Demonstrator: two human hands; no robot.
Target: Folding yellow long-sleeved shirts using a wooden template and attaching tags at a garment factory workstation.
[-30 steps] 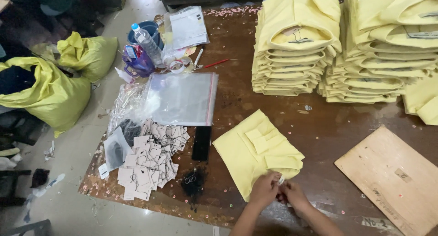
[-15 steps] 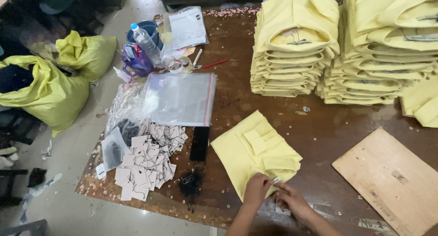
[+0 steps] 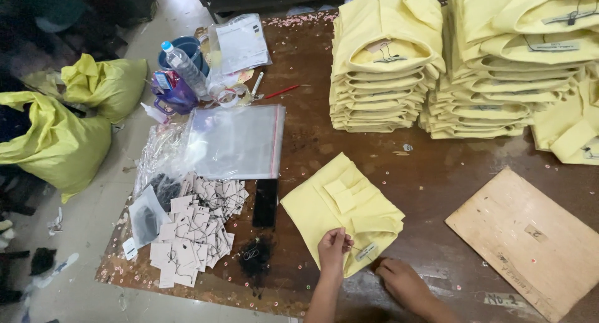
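Quick look at the setup: folded yellow garment point(image 3: 340, 207) sits near the front edge of the brown tabletop point(image 3: 430, 173), rotated so it's a diamond shape w/ one corner pointing back toward the person. Long axis runs roughly from upper left to lower right.

Left hand point(image 3: 334, 247) is on the near edge of the garment, fingers pinched shut on what looks like a thin string or loop, too small to say exactly what. Right next to it, toward the right, a small tag point(image 3: 366, 251) lies on the garment's near corner. Right hand point(image 3: 399, 280) is on the bare tabletop just off that corner, fingers curled, palm down. Can't tell if it's got anything in it, prob nothing.

So the tag sits between the two hands, a bit closer to the left one, and the garment lies straight ahead of both.

Other stuff around: pile of paper hang tags point(image 3: 193, 229) w/ strings on the left, a black phone point(image 3: 266, 202) beside them, a clear zip bag point(image 3: 234, 142) behind that. Two stacks of folded yellow garments point(image 3: 380, 67) at the back, wooden board point(image 3: 530, 235) off to the right, well apart from the hands. Water bottle point(image 3: 182, 66) and yellow sacks point(image 3: 56, 142) far left.
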